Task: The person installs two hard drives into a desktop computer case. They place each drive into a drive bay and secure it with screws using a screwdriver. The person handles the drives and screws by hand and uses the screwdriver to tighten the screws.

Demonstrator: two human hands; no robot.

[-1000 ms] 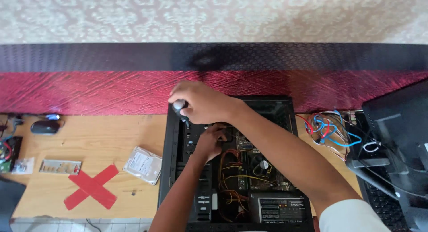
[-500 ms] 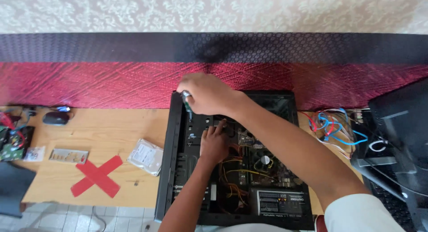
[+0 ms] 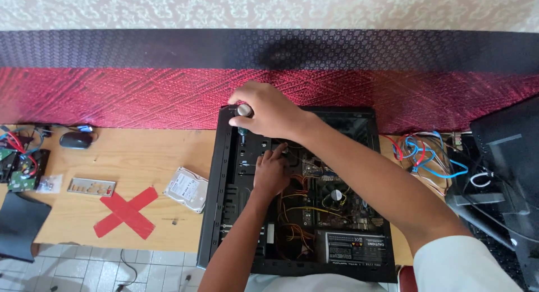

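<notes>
The right hand is closed around the handle of a screwdriver, which stands nearly upright with its rounded grey cap showing between thumb and fingers and its shaft pointing down into the upper left corner of the case. The case is a black computer tower lying on its side on the table, its side panel off and its inside open to the camera. The left hand reaches in just below the screwdriver, palm down, fingers half curled and their tips touching parts near the drive bay; whether it grips anything cannot be told. Deeper inside lie the motherboard with its round cooler fan, bundles of yellow and orange wires and, at the near end, the power supply. To the left of the case, just beside it, a hard drive lies flat on the wood, with a red tape cross near it and a metal port plate further left. A mouse sits at the back edge. Right of the case is a tangle of blue and red cables.
</notes>
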